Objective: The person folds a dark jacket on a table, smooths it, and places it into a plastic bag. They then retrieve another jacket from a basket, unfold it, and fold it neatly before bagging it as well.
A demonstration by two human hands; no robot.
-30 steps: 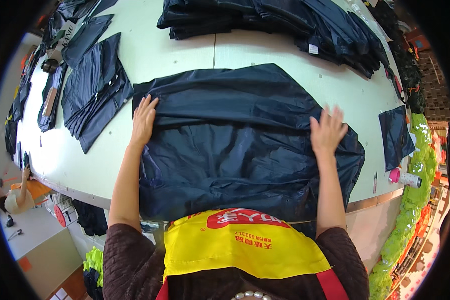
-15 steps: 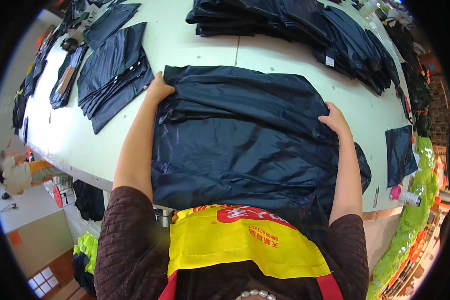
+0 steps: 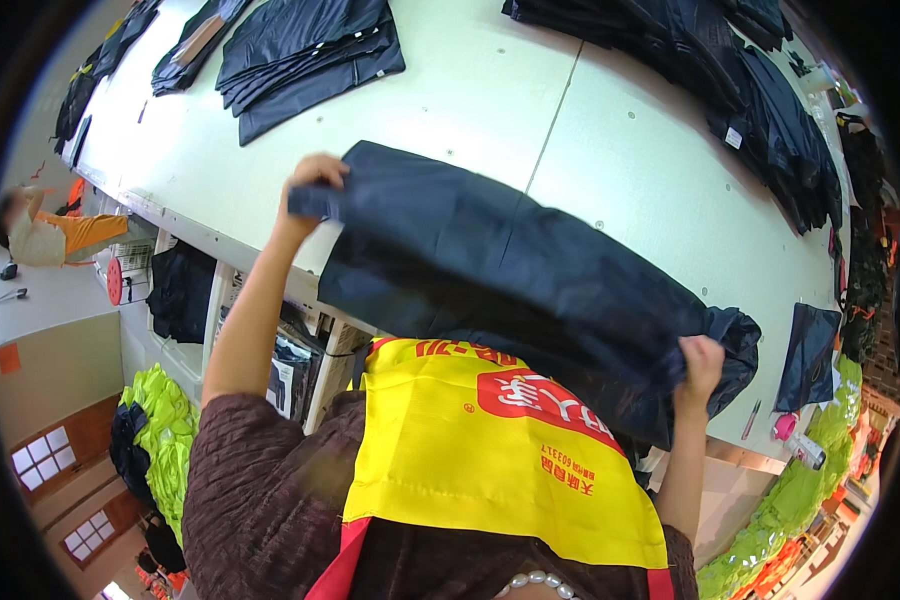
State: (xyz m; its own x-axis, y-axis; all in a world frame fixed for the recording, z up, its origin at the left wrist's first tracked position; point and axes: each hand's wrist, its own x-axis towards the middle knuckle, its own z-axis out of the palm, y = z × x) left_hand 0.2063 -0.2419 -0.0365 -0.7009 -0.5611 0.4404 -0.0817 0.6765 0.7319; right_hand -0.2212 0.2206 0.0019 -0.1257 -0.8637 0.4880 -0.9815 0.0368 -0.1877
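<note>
A dark navy garment (image 3: pixel 470 245) of thin, shiny fabric stretches slantwise over the near edge of the pale table (image 3: pixel 450 100), just in front of my body. Its left end lies higher in view than its bunched right end. My left hand (image 3: pixel 315 190) is closed on a fold at the upper left corner, slightly smeared by motion. My right hand (image 3: pixel 700 372) grips the fabric near the right end, fingers curled over it. The lower part of the garment hangs dark against my yellow apron (image 3: pixel 490 460).
Folded dark garments are stacked at the far left (image 3: pixel 305 55) and in a larger pile (image 3: pixel 690 75) at the far right. A small folded piece (image 3: pixel 808 355), a bottle with a pink cap (image 3: pixel 798 440) and bright yellow-green fabric (image 3: pixel 815 480) are at the right. Another person (image 3: pixel 60 230) stands at the left.
The spread garment has become a narrower, slanting strip nearer my body. Both hands have come closer to me, the right one further. The view has turned, shifting the stacks.
</note>
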